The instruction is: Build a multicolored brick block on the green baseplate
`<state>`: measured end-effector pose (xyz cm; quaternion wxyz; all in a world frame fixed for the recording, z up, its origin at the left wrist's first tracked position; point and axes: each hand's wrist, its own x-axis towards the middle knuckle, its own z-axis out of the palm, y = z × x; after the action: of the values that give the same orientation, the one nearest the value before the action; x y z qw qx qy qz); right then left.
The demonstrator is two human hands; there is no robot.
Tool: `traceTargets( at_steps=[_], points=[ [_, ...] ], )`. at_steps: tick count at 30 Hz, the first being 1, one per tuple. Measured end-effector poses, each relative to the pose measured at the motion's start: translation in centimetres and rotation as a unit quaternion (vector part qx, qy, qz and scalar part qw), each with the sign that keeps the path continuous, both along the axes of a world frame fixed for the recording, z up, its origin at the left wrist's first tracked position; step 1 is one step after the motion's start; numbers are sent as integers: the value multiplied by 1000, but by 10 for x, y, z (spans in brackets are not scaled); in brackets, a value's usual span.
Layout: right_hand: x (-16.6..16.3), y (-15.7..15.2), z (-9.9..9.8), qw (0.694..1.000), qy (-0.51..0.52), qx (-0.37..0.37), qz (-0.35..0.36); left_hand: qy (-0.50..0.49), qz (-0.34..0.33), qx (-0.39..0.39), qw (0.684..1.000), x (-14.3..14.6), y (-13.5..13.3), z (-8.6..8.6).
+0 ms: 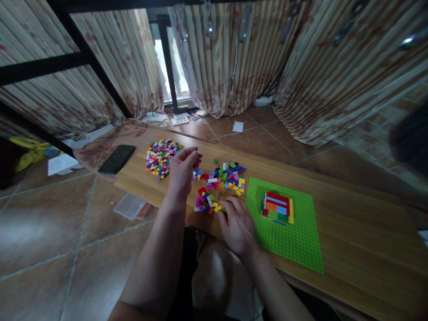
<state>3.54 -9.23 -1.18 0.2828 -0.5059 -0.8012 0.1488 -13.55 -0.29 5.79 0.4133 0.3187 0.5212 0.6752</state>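
Note:
My left hand (182, 171) is raised beside the large heap of small mixed bricks (159, 157), its thumb and fingers pressed together. Whatever is between those fingertips, if anything, is too small to make out. Lower on the bench, my right hand (239, 227) reaches to a small cluster of toy bricks (209, 201), thumb and index finger apart at a yellow brick (218, 208). Beyond it lies a looser pile of bricks (224, 176). To the right, a green baseplate (297, 247) carries a low rectangular build of red, blue, orange, green and yellow bricks (277, 208).
A black phone (117, 159) lies at the left end of the wooden bench (361, 236). On the tiled floor are a clear plastic lid or box (129, 206), a white piece of paper (238, 126) and some papers (155, 117). Striped curtains (227, 62) hang behind.

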Motion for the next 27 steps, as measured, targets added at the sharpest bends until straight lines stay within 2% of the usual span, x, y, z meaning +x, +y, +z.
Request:
traceTargets(
  at_steps=[6, 12, 18, 20, 23, 27],
  points=[
    [-2, 13, 2, 999, -7, 6, -44, 3, -6, -8, 1000, -4, -1, -1],
    [-3, 18, 0, 998, -5, 14, -55, 10, -18, -16, 1000, -4, -2, -1],
    [2, 21, 2, 994, 85, 6, -67, 36, -46, -34, 998, -4, -2, -2],
    [6, 22, 5, 989, 127, 8, -74, 55, -85, -42, 994, -1, -3, -2],
    [14, 22, 12, 981, 172, 31, -81, 84, -200, -46, 975, 8, -7, -3],
    [31, 18, 22, 975, 187, 52, -104, 137, -377, -20, 916, 30, -14, -6]
  ],
)
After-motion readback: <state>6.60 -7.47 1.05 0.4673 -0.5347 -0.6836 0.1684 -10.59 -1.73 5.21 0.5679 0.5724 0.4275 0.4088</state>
